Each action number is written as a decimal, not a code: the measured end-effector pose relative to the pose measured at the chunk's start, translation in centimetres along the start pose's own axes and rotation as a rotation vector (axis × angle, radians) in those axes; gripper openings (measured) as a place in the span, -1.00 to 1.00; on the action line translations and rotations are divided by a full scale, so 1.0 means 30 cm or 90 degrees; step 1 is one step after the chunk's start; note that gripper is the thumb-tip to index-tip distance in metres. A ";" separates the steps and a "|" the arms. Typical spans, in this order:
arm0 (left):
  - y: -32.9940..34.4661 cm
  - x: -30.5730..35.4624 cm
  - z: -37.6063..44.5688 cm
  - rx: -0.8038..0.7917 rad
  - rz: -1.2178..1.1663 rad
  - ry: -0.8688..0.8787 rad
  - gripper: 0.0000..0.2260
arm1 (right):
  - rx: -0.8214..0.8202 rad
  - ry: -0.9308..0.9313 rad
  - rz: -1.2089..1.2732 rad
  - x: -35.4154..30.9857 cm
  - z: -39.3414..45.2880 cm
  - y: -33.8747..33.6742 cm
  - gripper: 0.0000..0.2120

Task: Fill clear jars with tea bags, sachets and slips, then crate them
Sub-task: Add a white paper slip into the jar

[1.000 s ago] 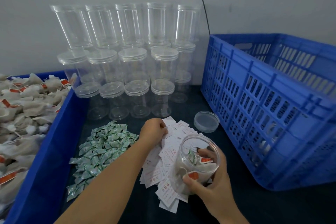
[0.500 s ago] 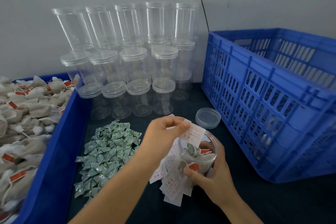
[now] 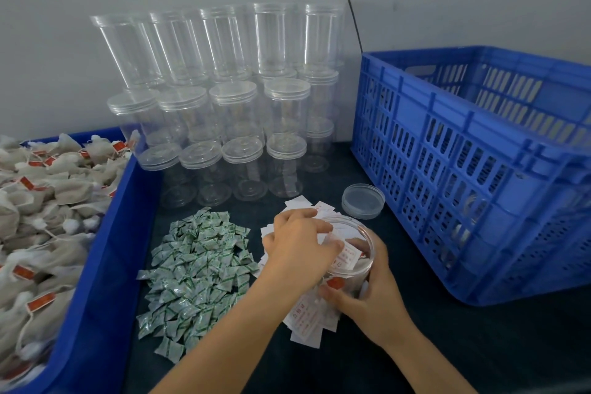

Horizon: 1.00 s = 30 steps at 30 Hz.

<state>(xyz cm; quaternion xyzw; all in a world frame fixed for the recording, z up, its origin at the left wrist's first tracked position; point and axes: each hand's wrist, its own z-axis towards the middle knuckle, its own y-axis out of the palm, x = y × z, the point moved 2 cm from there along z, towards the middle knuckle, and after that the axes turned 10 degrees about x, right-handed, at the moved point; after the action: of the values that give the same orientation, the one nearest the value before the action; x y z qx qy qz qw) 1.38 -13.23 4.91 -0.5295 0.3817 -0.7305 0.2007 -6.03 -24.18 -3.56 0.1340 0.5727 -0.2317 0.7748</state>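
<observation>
Head view: low and right of centre in the frame, the left hand (image 3: 300, 246) is seen with fingertips pinched on a white slip (image 3: 347, 257) printed in red, held at the mouth of the open jar (image 3: 355, 249), while the right hand (image 3: 367, 297) is wrapped round the jar's clear wall from below. The jar is tipped toward the camera and partly filled with tea bags. It is judged that the thin paper could catch on the rim, fold, or flutter out if released too early, and that the smooth, tilted plastic could slip in the grip and spill its contents. Beneath the hands a loose heap of slips (image 3: 307, 320) is spread on the dark tabletop (image 3: 479, 345); left of it lies a pile of crinkled green-and-white sachets (image 3: 195, 265). A round clear lid (image 3: 363, 200) sits just above the jar. Stacked cylindrical empty jars (image 3: 230, 112) fill the upper centre, soft fabric tea bags (image 3: 41, 201) with red tags the left tray, and a rigid slotted blue crate (image 3: 473, 169) the right.
</observation>
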 end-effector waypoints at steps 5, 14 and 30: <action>-0.019 -0.025 -0.047 0.017 -0.270 0.064 -0.42 | -0.035 -0.001 -0.048 -0.011 0.008 -0.015 -0.15; 0.125 -0.201 -0.109 -0.172 -0.500 0.080 0.03 | -0.175 -0.018 -0.286 -0.125 0.066 -0.074 -0.01; -0.050 0.034 -0.081 0.019 -0.483 0.232 -0.29 | -0.436 -0.215 -0.810 -0.762 0.246 -0.088 -0.16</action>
<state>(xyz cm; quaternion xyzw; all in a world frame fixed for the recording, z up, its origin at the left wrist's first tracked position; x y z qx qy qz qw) -1.07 -12.16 6.33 -0.4919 0.1783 -0.8397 -0.1457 -6.70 -25.23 20.56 -0.5104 0.4532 -0.4613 0.5668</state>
